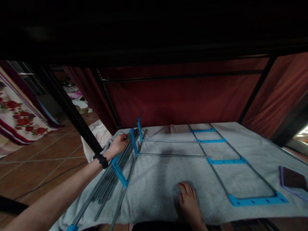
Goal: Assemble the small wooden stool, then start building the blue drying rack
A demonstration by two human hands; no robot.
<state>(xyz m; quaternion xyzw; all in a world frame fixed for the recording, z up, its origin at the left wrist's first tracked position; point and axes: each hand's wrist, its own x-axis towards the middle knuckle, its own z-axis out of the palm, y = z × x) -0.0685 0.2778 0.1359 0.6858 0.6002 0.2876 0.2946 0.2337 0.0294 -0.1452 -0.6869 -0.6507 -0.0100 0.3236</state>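
My left hand (119, 143), a black band on its wrist, reaches out to the left and closes its fingers round a bundle of grey metal rods (113, 179) joined by blue plastic brackets (119, 173). The bundle lies slantwise on a grey blanket (156, 183). From its far end, two thin rods (173, 155) run to the right across the blanket. They stretch towards a flat ladder-like frame (226, 160) of rods and blue crossbars. My right hand does not show. A bare foot (188, 200) rests on the blanket at the bottom centre.
A dark tablet or phone in a purple case (293, 179) lies at the blanket's right edge. A black metal post (69, 109) slants up on the left, and red curtains (183, 99) hang behind. Beyond the post are a tiled floor (36, 160) and floral cloth (16, 122).
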